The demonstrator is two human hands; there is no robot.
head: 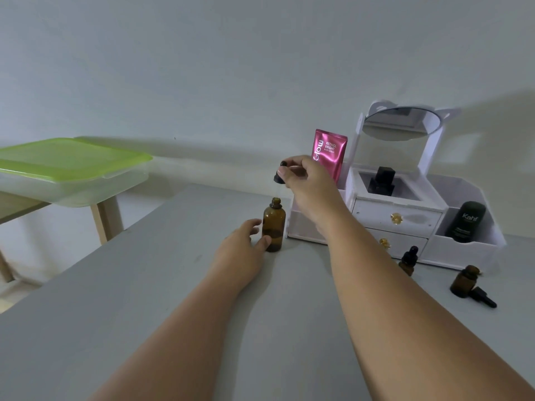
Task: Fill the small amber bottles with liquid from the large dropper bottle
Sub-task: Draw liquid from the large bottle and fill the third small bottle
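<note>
The large amber bottle (273, 225) stands open and upright on the grey table (144, 285). My left hand (243, 247) grips its lower body from the left. My right hand (304, 183) holds the black dropper cap (280, 172) above the bottle's mouth, with the glass pipette pointing down toward the neck. At the right, a small amber bottle (408, 261) with a black dropper cap stands partly behind my right forearm. Another small amber bottle (464, 280) stands open, and its black dropper cap (483, 296) lies on the table beside it.
A white cosmetic organiser (399, 218) with drawers and a round mirror stands behind the bottles. It holds a black bottle (466, 222) and a dark jar (382, 180). A pink sachet (328, 153) leans beside it. A clear box with a green lid (69, 166) sits on a side table at left.
</note>
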